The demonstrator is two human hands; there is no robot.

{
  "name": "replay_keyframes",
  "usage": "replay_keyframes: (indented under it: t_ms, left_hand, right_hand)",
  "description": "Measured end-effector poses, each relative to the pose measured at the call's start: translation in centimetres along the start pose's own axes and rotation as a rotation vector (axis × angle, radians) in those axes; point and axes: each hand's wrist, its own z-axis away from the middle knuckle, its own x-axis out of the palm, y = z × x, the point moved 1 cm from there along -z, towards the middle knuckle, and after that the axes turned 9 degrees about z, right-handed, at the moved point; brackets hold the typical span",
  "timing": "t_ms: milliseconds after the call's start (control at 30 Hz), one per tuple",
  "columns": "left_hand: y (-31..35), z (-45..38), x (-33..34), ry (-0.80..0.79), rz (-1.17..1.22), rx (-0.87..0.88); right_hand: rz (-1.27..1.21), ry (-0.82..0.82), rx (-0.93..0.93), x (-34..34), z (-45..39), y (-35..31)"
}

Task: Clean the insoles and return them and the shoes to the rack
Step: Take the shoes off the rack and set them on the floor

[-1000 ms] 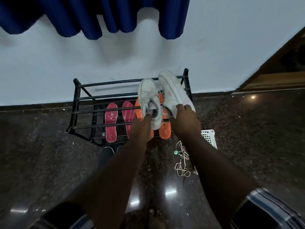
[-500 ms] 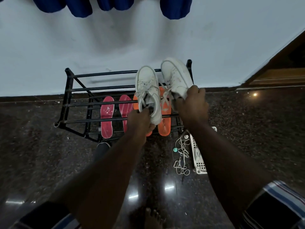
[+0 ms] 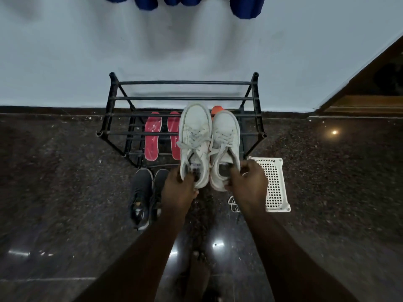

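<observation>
Most of the orange insole (image 3: 217, 109) is hidden behind the two white shoes, only its tip showing at their twelve o'clock; the shoelaces (image 3: 233, 204) on the floor are largely covered by the right wrist; the blue curtain (image 3: 244, 6) is cut off at the top edge. The left hand (image 3: 177, 188) grips the heel of the left white shoe (image 3: 194, 136); the right hand (image 3: 248, 184) grips the heel of the right white shoe (image 3: 225, 136); both shoes lie side by side, touching, over the front of the black rack (image 3: 181, 82), long axes running six to twelve, toes at twelve towards the wall. Two red insoles (image 3: 152, 136) lie in the rack at the shoes' nine o'clock, lengthwise likewise; black shoes (image 3: 141, 192) stand on the floor at seven, a white basket (image 3: 274, 184) at four.
</observation>
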Motion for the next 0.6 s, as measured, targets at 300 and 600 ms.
replay_keyframes:
  t_ms: [300, 600]
  left_hand:
    - [-15.2, -0.8, -7.5, 0.104, -0.134, -0.153]
    - [-31.7, -10.0, -10.0, 0.125, -0.28, -0.232]
  right_hand:
    - [0.069, -0.147, 0.054, 8.9, 8.2, 12.1]
    - [0.106, -0.249, 0.209, 17.8, 7.3, 23.4]
